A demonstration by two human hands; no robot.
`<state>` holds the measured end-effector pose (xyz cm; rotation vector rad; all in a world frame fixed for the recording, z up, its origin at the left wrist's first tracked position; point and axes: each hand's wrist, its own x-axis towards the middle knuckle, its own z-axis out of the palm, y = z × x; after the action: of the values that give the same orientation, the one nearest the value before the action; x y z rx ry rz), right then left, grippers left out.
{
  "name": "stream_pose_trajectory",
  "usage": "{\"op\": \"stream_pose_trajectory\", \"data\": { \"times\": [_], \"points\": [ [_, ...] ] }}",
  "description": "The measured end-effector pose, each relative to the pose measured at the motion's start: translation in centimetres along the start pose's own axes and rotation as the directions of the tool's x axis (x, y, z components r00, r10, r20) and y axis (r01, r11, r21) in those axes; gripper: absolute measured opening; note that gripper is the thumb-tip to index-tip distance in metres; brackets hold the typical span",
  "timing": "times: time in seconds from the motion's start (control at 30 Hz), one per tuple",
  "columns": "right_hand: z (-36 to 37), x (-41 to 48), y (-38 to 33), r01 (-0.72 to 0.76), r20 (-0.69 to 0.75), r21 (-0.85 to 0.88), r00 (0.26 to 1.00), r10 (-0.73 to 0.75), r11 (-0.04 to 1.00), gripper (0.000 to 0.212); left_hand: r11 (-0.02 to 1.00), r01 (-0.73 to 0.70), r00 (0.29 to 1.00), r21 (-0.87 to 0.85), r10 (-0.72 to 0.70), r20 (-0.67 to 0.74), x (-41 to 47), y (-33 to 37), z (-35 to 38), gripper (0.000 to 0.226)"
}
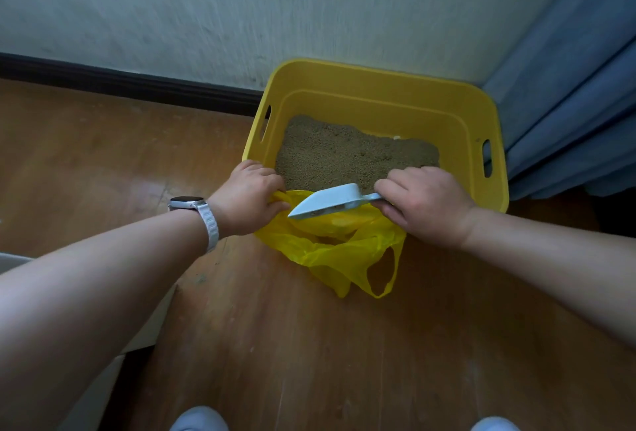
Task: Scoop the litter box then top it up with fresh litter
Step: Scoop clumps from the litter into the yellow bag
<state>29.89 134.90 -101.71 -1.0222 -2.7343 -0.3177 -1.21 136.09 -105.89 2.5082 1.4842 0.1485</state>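
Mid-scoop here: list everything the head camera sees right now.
litter box: one, yellow, on the floor by the wall
litter: one bed, tan, inside the litter box
scoop: one, pale blue, tilted over the bag's mouth
bag: one, yellow plastic, on the floor at the box's near side
floor: brown wood
wall: pale, behind the box
baseboard: one, dark, at the wall's foot
curtain: one, blue, right of the box
pale object: one, left edge, unidentifiable
watch: one, white strap, left wrist
feet: two, pale footwear, bottom edge
left hand: grips the bag's edge
right hand: grips the scoop's handle
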Motion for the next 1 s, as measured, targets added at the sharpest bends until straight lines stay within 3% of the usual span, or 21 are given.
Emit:
{"op": "stream_pose_trajectory", "data": {
  "times": [0.3,0.5,0.7,0.83,1.0],
  "points": [
    [-0.3,0.0,0.0,0.07,-0.07,-0.059,0.995,-0.074,0.996,0.024,1.0,0.016,1.0,0.01,-0.016,0.009,0.0,0.1,-0.1,0.027],
    [-1.5,1.5,0.1,0.032,-0.13,-0.035,0.991,-0.036,0.999,0.024,1.0,-0.007,1.0,0.014,0.006,0.01,0.0,0.2,-0.3,0.017],
    [-0.6,1.0,0.3,-0.231,0.1,0.122,0.97,0.22,0.965,0.03,1.0,0.003,1.0,0.026,-0.004,0.021,0.1,-0.1,0.0,0.028],
    [-0.5,1.5,1.4,-0.529,0.443,0.145,0.79,0.423,0.836,0.019,1.0,-0.006,1.0,0.02,0.006,0.011,0.0,0.0,0.0,0.024],
    [0.7,1.9,3.6,-0.81,0.7,0.178,0.503,0.506,0.559,0.025,0.999,-0.033,0.999,0.039,0.034,-0.027,-0.1,-0.1,0.6,0.021]
  ]
}}
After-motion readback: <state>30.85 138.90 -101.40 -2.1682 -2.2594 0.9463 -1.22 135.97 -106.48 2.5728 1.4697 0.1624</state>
